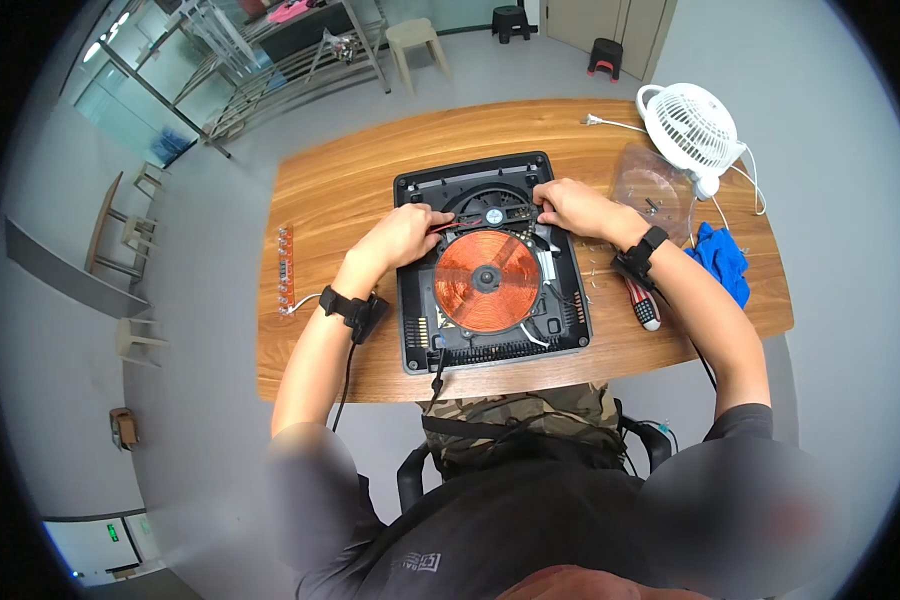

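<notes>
An opened induction cooker (410,330) lies on the table in front of me, its black housing exposing the inside. A round copper coil (470,300) fills the middle of it. Beyond the coil sits a black cooling fan (494,216) with a pale hub. My left hand (407,236) is closed at the fan's left edge, by thin red wires (460,226). On the opposite side, my right hand (573,208) has its fingers bent around the fan's right edge, next to the circuit board. The exact grip of the fingertips is partly hidden.
A white desk fan (688,128) stands at the far right by a clear plastic tray (635,180). Nearer are a blue cloth (720,262), a red-and-black tool handle (644,305) and loose screws (592,272). A strip of small parts (286,270) lies at the left.
</notes>
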A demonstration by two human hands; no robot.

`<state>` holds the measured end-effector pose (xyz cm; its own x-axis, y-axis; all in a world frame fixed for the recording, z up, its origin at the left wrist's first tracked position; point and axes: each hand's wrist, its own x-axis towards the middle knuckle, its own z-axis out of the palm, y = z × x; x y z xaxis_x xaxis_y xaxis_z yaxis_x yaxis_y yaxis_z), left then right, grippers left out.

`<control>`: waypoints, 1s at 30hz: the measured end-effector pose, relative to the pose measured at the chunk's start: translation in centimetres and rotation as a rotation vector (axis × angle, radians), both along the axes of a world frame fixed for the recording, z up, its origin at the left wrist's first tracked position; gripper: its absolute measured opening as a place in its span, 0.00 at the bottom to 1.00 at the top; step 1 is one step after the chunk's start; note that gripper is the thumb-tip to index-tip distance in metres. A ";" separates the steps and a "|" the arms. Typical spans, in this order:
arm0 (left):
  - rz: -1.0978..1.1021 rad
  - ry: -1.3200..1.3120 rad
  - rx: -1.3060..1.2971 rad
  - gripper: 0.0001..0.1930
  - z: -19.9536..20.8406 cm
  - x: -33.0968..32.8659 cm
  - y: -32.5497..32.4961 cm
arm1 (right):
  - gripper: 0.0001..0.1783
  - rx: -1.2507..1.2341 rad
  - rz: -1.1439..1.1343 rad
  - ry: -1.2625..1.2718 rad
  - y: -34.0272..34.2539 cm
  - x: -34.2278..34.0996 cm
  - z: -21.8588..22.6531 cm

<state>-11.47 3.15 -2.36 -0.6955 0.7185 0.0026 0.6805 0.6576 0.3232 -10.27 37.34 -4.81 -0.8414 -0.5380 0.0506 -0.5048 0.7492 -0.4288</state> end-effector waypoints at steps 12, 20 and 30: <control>0.272 -0.225 0.145 0.16 4.6 7.5 -3.3 | 0.15 0.028 -0.068 -0.038 -0.4 0.4 -0.4; 0.358 -0.254 0.111 0.14 3.8 11.6 -4.4 | 0.17 0.082 -0.083 -0.011 -0.6 0.8 0.0; 0.281 0.003 0.113 0.14 0.4 10.1 -4.0 | 0.16 0.073 0.031 0.134 -3.1 2.7 5.0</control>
<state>-1.38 -0.82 -1.95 -0.8671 0.4927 0.0738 0.4778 0.7806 0.4029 -7.59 34.20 0.18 -0.8125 -0.5703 0.1207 -0.5774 0.7590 -0.3010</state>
